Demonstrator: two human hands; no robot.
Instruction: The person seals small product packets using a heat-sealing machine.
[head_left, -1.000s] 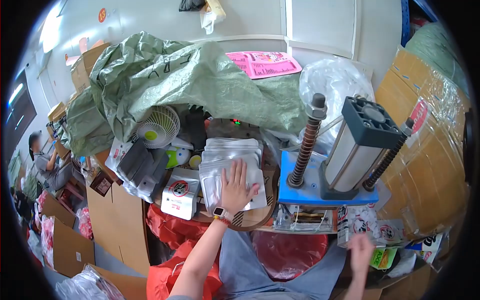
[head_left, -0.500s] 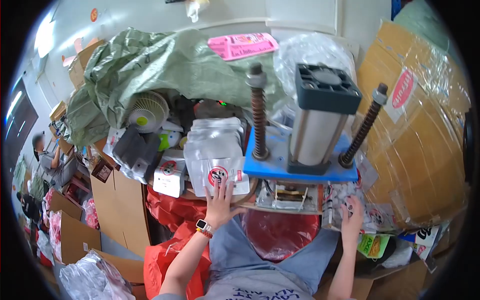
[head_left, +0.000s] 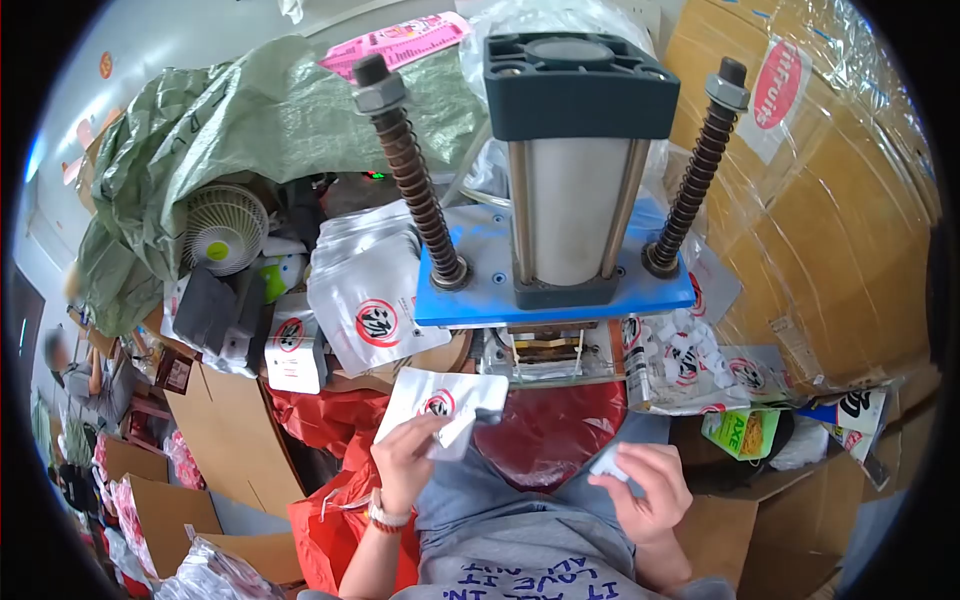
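Note:
My left hand (head_left: 408,462) pinches a silver-white pouch (head_left: 440,398) with a red and black round logo, held over my lap. Its fingers are closed on the pouch's lower edge. My right hand (head_left: 648,492) is closed on a small white piece (head_left: 608,464), right of the pouch and apart from it. Behind the left hand lies a fanned stack of similar pouches (head_left: 360,290). A press with a blue plate (head_left: 470,262) stands ahead, its lower fixture (head_left: 548,352) beneath. To its right, a tray (head_left: 655,400) holds small white pieces.
A white fan (head_left: 225,230) and another small pouch stack (head_left: 294,345) are at the left. A red plastic-lined container (head_left: 545,430) sits between my knees. Large cardboard (head_left: 830,240) rises at the right. A co-worker (head_left: 80,370) is at the far left.
My left hand has lifted a pouch off the stack and drawn it back over my lap. My right hand has moved from the tray toward my lap with a white piece. The view has shifted.

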